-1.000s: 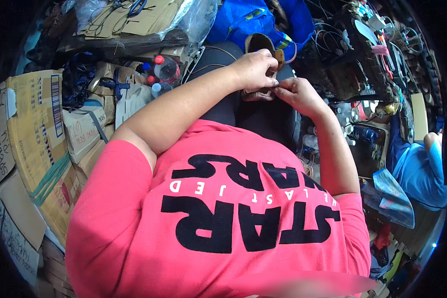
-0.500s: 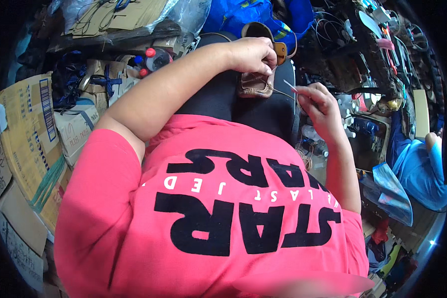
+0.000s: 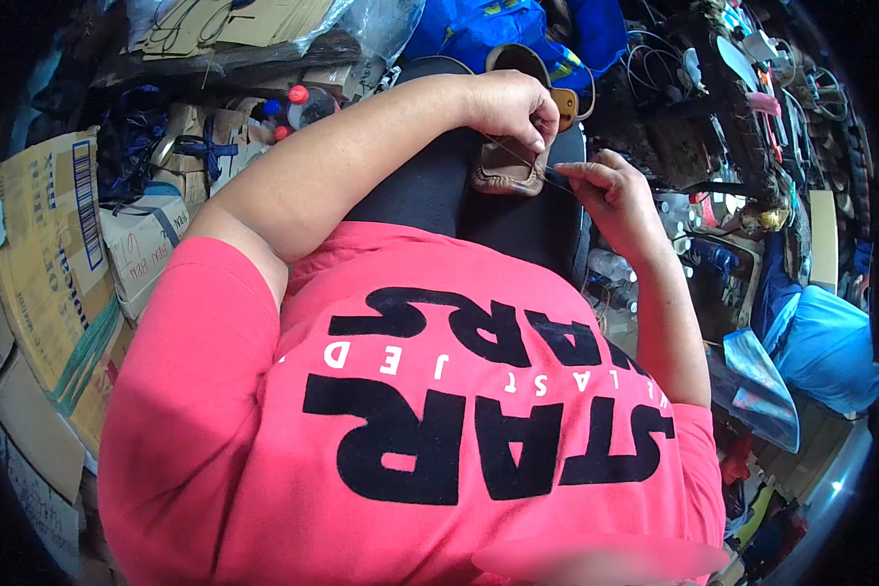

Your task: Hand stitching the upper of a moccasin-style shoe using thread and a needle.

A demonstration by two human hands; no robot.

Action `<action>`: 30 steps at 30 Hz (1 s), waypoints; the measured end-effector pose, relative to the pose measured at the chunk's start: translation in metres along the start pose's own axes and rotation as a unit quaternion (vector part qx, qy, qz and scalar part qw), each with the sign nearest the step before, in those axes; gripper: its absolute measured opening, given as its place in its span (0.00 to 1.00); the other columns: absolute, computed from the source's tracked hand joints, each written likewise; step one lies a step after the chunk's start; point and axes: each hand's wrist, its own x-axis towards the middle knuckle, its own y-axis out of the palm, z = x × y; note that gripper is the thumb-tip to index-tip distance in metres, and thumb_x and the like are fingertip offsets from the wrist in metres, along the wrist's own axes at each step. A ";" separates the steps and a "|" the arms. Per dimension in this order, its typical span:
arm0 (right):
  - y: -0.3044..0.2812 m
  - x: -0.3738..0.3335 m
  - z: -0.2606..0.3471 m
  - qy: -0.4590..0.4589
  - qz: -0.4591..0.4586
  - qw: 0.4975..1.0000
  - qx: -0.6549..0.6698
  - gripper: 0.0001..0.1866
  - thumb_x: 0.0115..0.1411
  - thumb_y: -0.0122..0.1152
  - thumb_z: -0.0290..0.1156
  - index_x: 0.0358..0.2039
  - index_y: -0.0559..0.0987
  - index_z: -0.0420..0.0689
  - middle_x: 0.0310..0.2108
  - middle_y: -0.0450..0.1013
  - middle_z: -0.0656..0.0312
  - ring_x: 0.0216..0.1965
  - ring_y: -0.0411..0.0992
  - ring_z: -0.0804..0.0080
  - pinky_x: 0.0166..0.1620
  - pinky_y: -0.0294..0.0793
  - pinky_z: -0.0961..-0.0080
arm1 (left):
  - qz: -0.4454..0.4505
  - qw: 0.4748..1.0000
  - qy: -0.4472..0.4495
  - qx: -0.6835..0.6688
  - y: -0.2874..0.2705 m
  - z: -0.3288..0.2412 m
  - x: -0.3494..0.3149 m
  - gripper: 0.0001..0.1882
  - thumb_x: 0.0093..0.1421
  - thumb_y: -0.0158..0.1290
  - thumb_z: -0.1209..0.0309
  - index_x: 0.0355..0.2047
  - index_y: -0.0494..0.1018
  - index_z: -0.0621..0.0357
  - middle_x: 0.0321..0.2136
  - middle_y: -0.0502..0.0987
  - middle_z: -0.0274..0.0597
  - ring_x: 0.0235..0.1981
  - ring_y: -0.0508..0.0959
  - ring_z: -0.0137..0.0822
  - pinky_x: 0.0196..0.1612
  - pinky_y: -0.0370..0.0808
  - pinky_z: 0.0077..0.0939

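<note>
A brown leather shoe [image 3: 506,174] lies across my dark-trousered lap, its squarish toe towards me. My left hand [image 3: 518,105] is closed over the shoe's middle, fingers curled and thumb at its right edge, hiding that part. A thin thread [image 3: 511,149] runs across the shoe's top below these fingers. Just right of the toe, my right hand [image 3: 610,195] pinches a thin strand between thumb and forefinger, close to the shoe's edge. Whether a needle is also in that pinch is too small to tell.
A tan flap or tag [image 3: 565,105] shows beside the shoe. Beyond it lies a blue bag [image 3: 479,34]. Cardboard boxes [image 3: 59,244] stack up on the left, with red-capped bottles [image 3: 311,104] nearer my arm. Cluttered tools and cables [image 3: 742,107] fill the right, above a blue cloth bundle [image 3: 830,347].
My right hand has come left and slightly up, closer to the shoe's edge. The pale pointed sliver at its fingertips no longer shows. My left hand has shifted slightly right, its fingers more curled.
</note>
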 end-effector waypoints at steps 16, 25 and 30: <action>-0.008 0.009 0.007 0.015 0.033 0.999 -0.037 0.10 0.52 0.58 0.22 0.36 0.82 0.44 0.28 0.71 0.55 0.31 0.73 0.59 0.36 0.72 0.69 | 0.034 0.999 0.007 -0.014 -0.002 -0.005 0.006 0.08 0.48 0.60 0.74 0.31 0.81 0.54 0.28 0.74 0.38 0.33 0.75 0.35 0.39 0.72 0.28; -0.016 0.019 0.003 -0.024 0.061 0.996 -0.059 0.10 0.54 0.60 0.22 0.36 0.83 0.47 0.29 0.70 0.58 0.32 0.72 0.63 0.36 0.71 0.72 | 0.036 0.999 0.030 -0.011 -0.002 0.001 0.006 0.09 0.49 0.61 0.73 0.32 0.81 0.54 0.30 0.75 0.39 0.35 0.75 0.35 0.41 0.72 0.29; -0.015 0.025 -0.010 -0.004 0.081 0.997 0.009 0.10 0.54 0.59 0.21 0.36 0.83 0.47 0.30 0.71 0.58 0.34 0.73 0.63 0.38 0.72 0.73 | 0.040 0.999 0.026 -0.006 -0.002 -0.002 0.007 0.09 0.48 0.61 0.72 0.32 0.81 0.53 0.31 0.75 0.39 0.36 0.75 0.36 0.42 0.72 0.29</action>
